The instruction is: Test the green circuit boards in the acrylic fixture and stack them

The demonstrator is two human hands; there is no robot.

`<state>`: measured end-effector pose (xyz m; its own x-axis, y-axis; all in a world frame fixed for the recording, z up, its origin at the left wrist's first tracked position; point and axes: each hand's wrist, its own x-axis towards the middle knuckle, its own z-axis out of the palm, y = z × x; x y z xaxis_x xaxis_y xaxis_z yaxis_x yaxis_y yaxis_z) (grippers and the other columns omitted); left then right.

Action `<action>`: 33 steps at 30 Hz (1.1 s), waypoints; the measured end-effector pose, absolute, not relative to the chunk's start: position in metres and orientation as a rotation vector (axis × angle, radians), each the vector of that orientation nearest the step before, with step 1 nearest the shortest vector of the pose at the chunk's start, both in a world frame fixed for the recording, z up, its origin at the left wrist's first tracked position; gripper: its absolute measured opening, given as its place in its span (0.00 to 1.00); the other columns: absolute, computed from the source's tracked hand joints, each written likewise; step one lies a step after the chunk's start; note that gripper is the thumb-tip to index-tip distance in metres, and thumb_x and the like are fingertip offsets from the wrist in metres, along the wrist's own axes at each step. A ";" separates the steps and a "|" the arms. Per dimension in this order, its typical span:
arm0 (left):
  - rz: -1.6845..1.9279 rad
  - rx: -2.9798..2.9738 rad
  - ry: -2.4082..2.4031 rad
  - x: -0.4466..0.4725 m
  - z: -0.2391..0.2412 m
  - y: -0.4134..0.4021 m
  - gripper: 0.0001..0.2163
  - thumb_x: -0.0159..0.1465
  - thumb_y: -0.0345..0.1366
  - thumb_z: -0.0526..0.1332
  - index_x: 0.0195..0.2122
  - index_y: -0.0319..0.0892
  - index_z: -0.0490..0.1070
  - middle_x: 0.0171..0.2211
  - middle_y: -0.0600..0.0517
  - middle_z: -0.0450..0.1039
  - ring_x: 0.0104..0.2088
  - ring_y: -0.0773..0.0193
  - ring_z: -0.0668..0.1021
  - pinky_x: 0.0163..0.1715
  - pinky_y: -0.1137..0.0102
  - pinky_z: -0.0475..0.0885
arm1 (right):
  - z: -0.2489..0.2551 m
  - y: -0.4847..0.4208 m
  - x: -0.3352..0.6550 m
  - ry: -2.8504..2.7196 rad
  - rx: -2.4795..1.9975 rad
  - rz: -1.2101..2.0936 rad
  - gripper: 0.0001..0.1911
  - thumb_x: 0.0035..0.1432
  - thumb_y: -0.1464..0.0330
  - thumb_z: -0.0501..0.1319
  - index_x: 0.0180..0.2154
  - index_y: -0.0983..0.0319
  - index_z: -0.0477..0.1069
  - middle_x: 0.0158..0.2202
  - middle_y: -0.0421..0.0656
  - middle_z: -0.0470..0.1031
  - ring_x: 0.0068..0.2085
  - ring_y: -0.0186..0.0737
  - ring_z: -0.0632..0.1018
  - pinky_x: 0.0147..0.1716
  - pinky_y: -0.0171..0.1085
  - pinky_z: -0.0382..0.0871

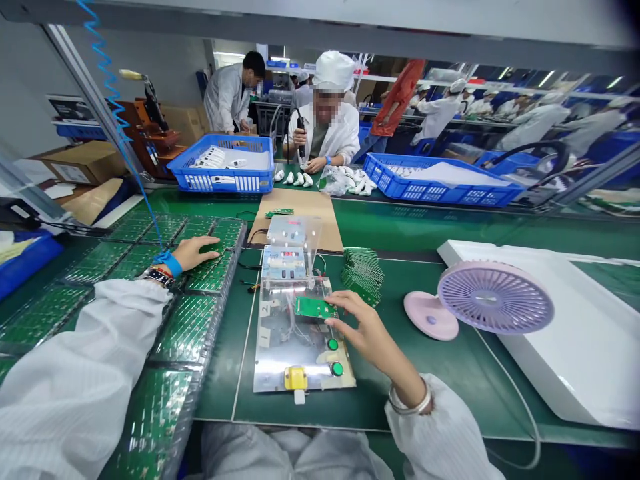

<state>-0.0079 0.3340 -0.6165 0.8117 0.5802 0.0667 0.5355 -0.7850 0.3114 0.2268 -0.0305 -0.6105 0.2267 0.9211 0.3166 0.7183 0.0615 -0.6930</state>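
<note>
A clear acrylic test fixture (295,333) with green buttons and a yellow one sits in front of me on the green mat. A small green circuit board (314,307) lies on it. My right hand (367,330) rests at the board's right edge, fingers spread, thumb near a green button (333,344). My left hand (193,252) lies flat on a tray of green circuit boards (213,267) to the left, fingers stretched out. A stack of loose green boards (363,272) stands right of the fixture.
A lilac desk fan (487,300) and a white box (575,347) are on the right. More board trays (165,407) fill the left. Across the belt a person in white works beside blue baskets (223,167) of white parts. A blue coiled cable (113,93) hangs at left.
</note>
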 end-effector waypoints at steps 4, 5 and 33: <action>0.304 2.750 0.890 -0.011 -0.620 0.334 0.39 0.52 0.67 0.43 0.46 0.39 0.71 0.50 0.39 0.69 0.52 0.45 0.68 0.52 0.55 0.59 | -0.609 -0.019 0.221 -1.628 -1.758 0.386 0.16 0.57 0.65 0.57 0.48 0.56 0.67 0.44 0.46 0.66 0.48 0.44 0.69 0.46 0.46 0.67; 0.325 2.756 0.897 -0.012 -0.620 0.334 0.38 0.52 0.67 0.43 0.45 0.40 0.72 0.49 0.40 0.70 0.51 0.46 0.69 0.51 0.56 0.60 | -0.608 -0.015 0.219 -1.655 -1.776 0.398 0.16 0.57 0.65 0.57 0.49 0.56 0.66 0.43 0.46 0.66 0.47 0.44 0.69 0.46 0.46 0.67; 0.947 2.625 0.808 -0.006 -0.573 0.286 0.14 0.58 0.46 0.55 0.37 0.45 0.73 0.36 0.49 0.71 0.38 0.56 0.73 0.38 0.65 0.70 | -0.609 0.009 0.214 -1.830 -1.896 0.365 0.18 0.57 0.66 0.58 0.50 0.60 0.66 0.40 0.46 0.64 0.43 0.44 0.65 0.46 0.46 0.64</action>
